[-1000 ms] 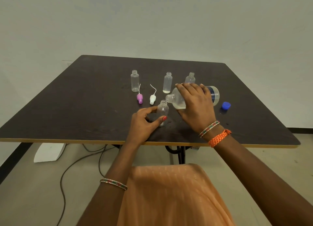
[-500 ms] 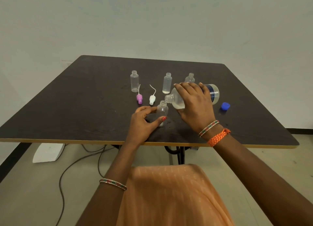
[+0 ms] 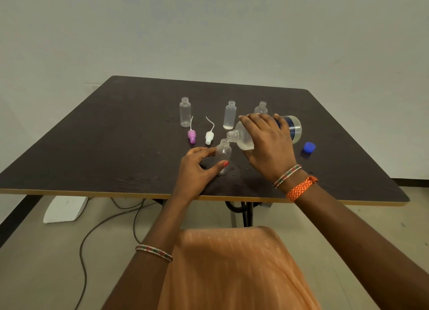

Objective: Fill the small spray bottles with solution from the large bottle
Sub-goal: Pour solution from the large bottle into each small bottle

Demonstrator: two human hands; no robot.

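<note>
My right hand grips the large clear bottle, tipped on its side with its open mouth just above the neck of a small clear bottle. My left hand pinches that small bottle between thumb and forefinger, holding it upright on the dark table. Clear liquid lies in the large bottle's shoulder. Three more small open bottles stand behind: one at the left, one in the middle with a little liquid, one half hidden behind my right hand.
A pink spray cap and a white spray cap, each with a thin tube, lie left of the held bottle. The blue cap lies at the right. Cables and a white box are on the floor under the table.
The large bottle's mouth has dropped slightly closer to the small bottle's neck. Both hands keep their holds and stay almost in place.
</note>
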